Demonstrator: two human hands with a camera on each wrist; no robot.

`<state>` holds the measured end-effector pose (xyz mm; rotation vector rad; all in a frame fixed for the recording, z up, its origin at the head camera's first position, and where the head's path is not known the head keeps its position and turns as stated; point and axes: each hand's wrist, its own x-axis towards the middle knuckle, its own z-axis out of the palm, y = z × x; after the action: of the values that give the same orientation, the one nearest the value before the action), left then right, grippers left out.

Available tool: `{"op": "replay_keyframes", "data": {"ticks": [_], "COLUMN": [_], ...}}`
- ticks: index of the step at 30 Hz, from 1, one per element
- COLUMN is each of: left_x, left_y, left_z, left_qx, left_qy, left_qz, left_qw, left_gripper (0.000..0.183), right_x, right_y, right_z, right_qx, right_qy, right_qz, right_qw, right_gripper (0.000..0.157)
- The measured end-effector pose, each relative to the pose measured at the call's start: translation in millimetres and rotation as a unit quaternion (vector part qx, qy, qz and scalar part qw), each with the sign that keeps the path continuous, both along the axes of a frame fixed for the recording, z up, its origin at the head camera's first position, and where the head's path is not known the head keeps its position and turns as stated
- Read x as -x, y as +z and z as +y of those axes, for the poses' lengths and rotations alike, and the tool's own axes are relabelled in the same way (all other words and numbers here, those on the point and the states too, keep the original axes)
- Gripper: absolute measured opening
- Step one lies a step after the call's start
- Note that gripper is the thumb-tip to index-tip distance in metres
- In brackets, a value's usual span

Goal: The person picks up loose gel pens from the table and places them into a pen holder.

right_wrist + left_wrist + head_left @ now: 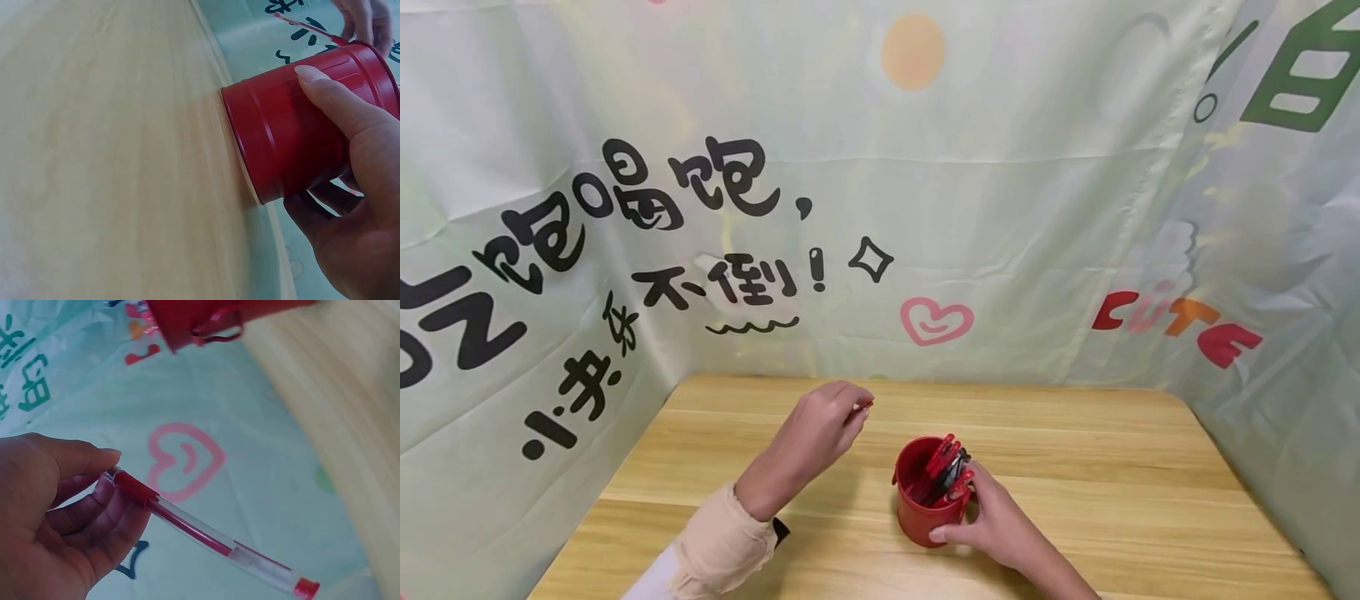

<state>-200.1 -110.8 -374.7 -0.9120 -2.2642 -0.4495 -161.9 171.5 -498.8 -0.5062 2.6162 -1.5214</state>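
My left hand (826,427) is raised over the table, left of a small red metal bucket (917,518). Between its thumb and fingers it pinches a pen (195,526) with a clear barrel, a red refill and a red grip; most of the pen is hidden in the head view. My right hand (996,518) grips the bucket from its right side, thumb across the front wall and fingers round the back. Several red and black pens (946,473) stand in the bucket, leaning toward its right rim. A small handle (219,328) shows on the bucket's side in the left wrist view.
The bucket stands on a light wooden table (1097,467). Behind the table and along its sides hangs a pale green printed cloth (1015,233) with black lettering, a pink heart and colored letters. A small black piece (781,531) shows beside the left cuff.
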Motion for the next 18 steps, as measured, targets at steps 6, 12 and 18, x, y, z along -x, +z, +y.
{"op": "replay_keyframes", "data": {"ticks": [6, 12, 18], "left_x": [-6.7, -15.2, -21.5], "left_y": [16.4, 31.0, 39.1], "left_z": [16.1, 33.0, 42.8], "left_qx": [-0.042, -0.062, -0.073], "left_qy": [-0.046, -0.087, -0.114], "left_qz": [0.004, 0.024, 0.036], "left_qw": [0.998, 0.994, 0.9901], "left_gripper": [0.01, 0.01, 0.01], "right_x": [0.2, -0.3, 0.3], "right_y": [-0.3, -1.3, -2.9], "right_z": [-0.7, 0.2, 1.5], "right_qx": [0.003, -0.002, 0.001], "right_qy": [0.0, 0.0, 0.008], "right_qz": [-0.013, 0.004, 0.031], "right_qw": [1.0, 1.0, 0.999], "right_gripper": [0.105, 0.104, 0.1]}}
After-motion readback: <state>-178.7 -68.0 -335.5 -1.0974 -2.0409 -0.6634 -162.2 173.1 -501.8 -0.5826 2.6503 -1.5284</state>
